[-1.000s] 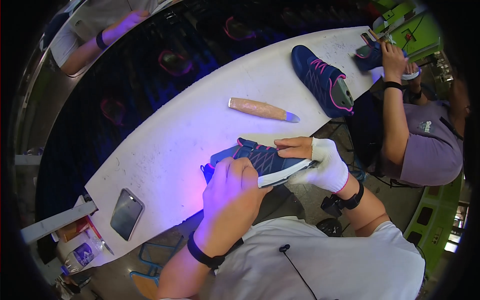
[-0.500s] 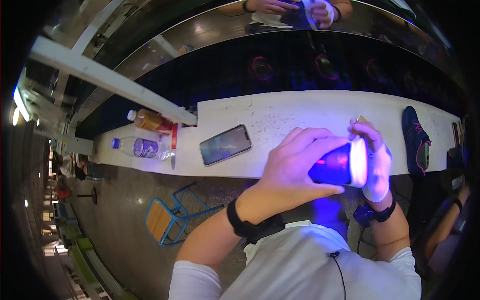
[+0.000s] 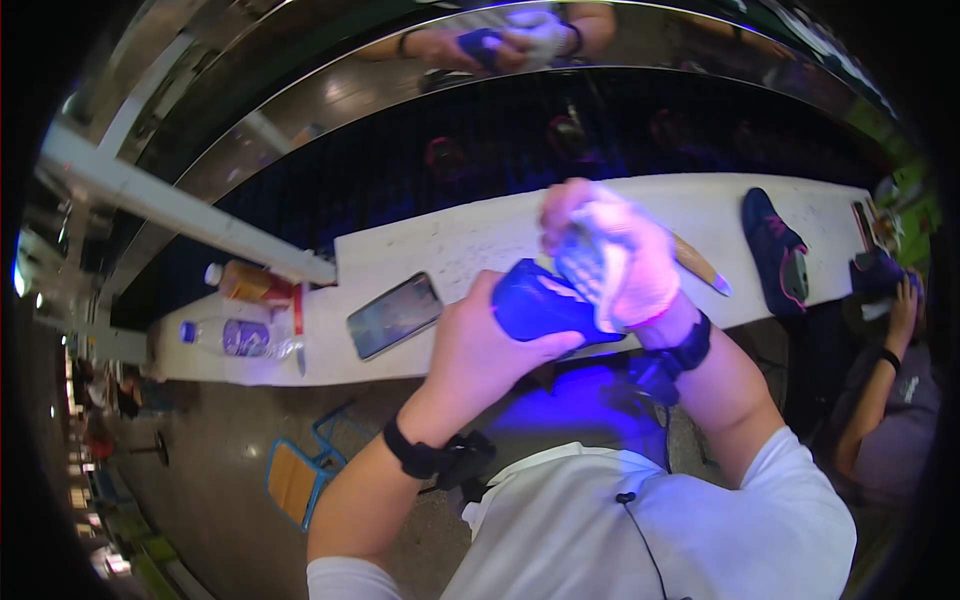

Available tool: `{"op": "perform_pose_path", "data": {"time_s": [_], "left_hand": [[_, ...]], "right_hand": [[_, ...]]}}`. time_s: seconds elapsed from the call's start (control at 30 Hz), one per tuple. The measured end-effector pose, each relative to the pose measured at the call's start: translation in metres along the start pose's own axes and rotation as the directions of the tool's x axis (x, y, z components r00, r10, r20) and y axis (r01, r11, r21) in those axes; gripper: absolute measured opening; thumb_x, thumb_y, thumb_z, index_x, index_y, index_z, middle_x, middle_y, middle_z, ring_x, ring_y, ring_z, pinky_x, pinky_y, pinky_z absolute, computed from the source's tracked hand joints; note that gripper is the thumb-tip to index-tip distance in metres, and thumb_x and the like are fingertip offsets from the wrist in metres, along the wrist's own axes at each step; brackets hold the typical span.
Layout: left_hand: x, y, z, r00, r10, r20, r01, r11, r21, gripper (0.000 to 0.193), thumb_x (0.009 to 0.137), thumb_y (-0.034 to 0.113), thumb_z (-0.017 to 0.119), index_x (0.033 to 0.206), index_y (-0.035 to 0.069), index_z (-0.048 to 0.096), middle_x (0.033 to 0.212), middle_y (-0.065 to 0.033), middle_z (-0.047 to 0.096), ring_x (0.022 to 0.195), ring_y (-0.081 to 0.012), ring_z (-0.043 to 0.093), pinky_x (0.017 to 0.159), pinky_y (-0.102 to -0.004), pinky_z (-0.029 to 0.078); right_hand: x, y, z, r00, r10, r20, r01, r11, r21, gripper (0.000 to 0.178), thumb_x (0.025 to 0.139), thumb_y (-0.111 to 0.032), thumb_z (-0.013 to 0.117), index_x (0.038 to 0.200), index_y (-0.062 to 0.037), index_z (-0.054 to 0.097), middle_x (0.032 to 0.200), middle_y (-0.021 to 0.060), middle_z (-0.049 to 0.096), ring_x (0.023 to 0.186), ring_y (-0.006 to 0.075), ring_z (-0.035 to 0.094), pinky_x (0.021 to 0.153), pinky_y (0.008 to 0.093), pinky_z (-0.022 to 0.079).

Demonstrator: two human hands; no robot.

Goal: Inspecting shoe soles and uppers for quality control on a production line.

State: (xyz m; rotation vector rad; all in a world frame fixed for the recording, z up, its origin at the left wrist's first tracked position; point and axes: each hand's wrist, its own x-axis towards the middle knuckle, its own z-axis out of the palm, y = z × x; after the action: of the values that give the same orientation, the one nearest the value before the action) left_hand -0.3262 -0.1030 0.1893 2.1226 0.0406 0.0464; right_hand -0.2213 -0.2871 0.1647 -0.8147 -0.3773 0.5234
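Your left hand is closed around the heel end of a dark blue shoe, thumb across its side, holding it up above the near edge of the white table; your right hand, in a pale glove, is wrapped over the other end of the same shoe, fingers curled against its ribbed sole, so both hands grip it between them, clear of the tabletop and lit by a violet-blue glow; a black band sits on each wrist. On the table just beyond your left hand lies a dark phone, face up and angled; further left lie a clear plastic bottle on its side and an orange-capped bottle near the table's end. To the right of your gloved hand a wooden-handled tool rests on the table, partly hidden behind the wrist; beyond it a second dark blue shoe lies on its side, well apart from the one you hold. At the far right edge another person's hand reaches up to the table; past the table a shiny curved surface mirrors hands at work.
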Motion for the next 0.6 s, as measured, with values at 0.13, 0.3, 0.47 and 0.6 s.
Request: {"op": "perform_pose_path", "data": {"time_s": [0.13,0.3,0.47,0.6], "left_hand": [[0.014,-0.003,0.005,0.993,-0.109,0.036,0.110,0.994,-0.021,0.073,0.066,0.044,0.100,0.110,-0.002,0.065,0.097,-0.0189,0.078,0.091,-0.0314,0.079,0.081,-0.0398,0.062],[0.040,0.016,0.012,0.999,-0.005,0.050,0.000,0.995,0.099,0.076,0.066,0.052,0.098,0.107,-0.003,0.065,0.092,-0.0199,0.077,0.085,-0.0334,0.079,0.076,-0.0414,0.062],[0.049,0.059,0.025,0.984,0.094,0.149,-0.148,0.898,0.414,0.081,0.065,0.059,0.096,0.104,-0.004,0.062,0.081,-0.0197,0.074,0.073,-0.0331,0.077,0.068,-0.0404,0.062],[0.037,0.077,0.044,0.913,0.318,0.254,-0.407,0.735,0.542,0.083,0.068,0.064,0.092,0.104,-0.003,0.060,0.072,-0.0116,0.068,0.058,-0.0257,0.070,0.054,-0.0373,0.057]], "right_hand": [[0.007,-0.005,0.008,0.987,0.121,0.106,-0.098,0.974,-0.202,0.021,0.099,-0.022,0.060,0.111,-0.0042,0.058,0.097,0.0012,0.053,0.087,0.0070,0.052,0.078,0.0260,0.045],[0.011,-0.020,-0.007,0.965,-0.122,0.232,0.246,0.725,-0.644,0.023,0.103,-0.026,0.056,0.107,-0.0038,0.057,0.098,0.0023,0.052,0.088,0.0093,0.049,0.079,0.0262,0.043],[-0.002,-0.044,-0.022,0.963,-0.125,0.240,0.247,0.770,-0.589,0.032,0.102,-0.035,0.054,0.102,-0.0026,0.056,0.102,0.0066,0.049,0.094,0.0179,0.047,0.088,0.0311,0.040],[-0.040,-0.062,-0.027,0.952,-0.205,0.228,0.298,0.794,-0.529,0.042,0.099,-0.050,0.061,0.106,-0.0080,0.061,0.103,0.0063,0.049,0.093,0.0189,0.046,0.085,0.0309,0.039]]}}
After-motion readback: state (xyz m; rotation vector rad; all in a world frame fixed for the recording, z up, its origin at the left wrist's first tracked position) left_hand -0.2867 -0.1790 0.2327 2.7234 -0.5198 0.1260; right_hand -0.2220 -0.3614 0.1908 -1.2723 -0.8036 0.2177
